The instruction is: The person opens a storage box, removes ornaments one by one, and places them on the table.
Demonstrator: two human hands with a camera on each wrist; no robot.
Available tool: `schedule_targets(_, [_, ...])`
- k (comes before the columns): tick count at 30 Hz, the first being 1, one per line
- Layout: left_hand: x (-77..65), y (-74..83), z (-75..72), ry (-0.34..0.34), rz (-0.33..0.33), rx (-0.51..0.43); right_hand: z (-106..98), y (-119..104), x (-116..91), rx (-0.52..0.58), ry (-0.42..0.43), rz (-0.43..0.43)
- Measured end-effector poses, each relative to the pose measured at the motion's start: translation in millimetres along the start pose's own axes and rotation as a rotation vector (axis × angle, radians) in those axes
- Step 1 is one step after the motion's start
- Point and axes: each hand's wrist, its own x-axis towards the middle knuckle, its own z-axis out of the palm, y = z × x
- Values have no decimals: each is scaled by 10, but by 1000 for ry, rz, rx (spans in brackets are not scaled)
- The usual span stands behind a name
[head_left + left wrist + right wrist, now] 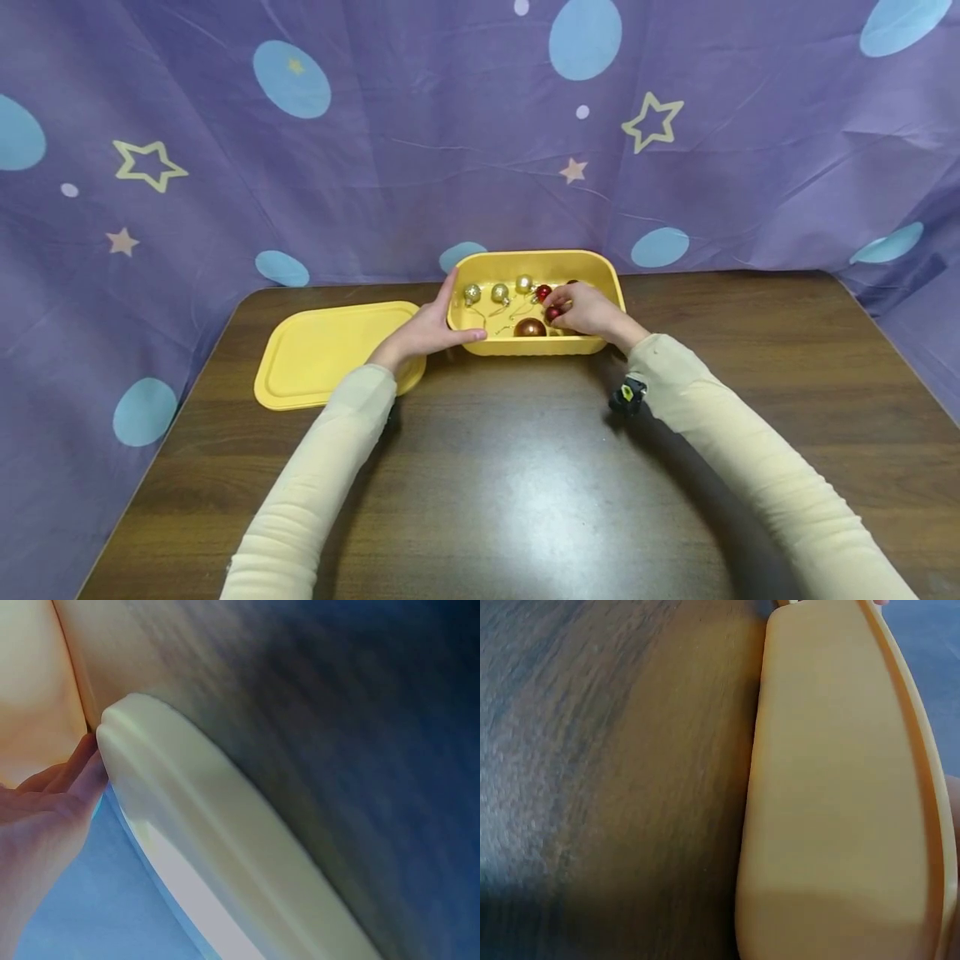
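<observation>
A yellow box (517,347) stands near the back of the table. Small gold baubles (500,292) on thin cords, a larger copper-brown bauble (530,327) and red baubles (543,292) lie inside it. With fingers outstretched, my left hand (423,332) rests against the left end, its thumb over the front rim. My right hand (592,312) reaches in over the right front corner, fingers bent, and pinches a small red bauble (553,314). In the right wrist view the box's outer wall (832,780) fills much of the frame and hides what is inside.
A flat yellow lid (330,354) lies on the table left of the box, partly under my left wrist. The brown wooden table (480,467) extends towards me. Behind it hangs a purple curtain (450,167) with stars and blue ovals.
</observation>
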Motion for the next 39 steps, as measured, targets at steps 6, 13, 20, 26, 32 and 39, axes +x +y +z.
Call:
schedule_targets(6, [-14,5,13,-1,6,10,11,34,-18,199,26,-10])
schedule_targets(13, [-21,-12,31,-8,9,15,-42,55,-110,353,99,-60])
schedule_targets(20, [-38,-22,30,-9,-1,24,-135,5,-241,385,142,-112])
schedule_targets(26, [-36,-7,21,-6,2,1,-243,4,-366,383,176,-123])
schedule_targets(32, [-25,8,13,-3,2,-6,-365,41,-509,414,216,-120])
schedule_targets(39, [-7,4,1,-1,-2,12,-497,118,-629,502,247,-141])
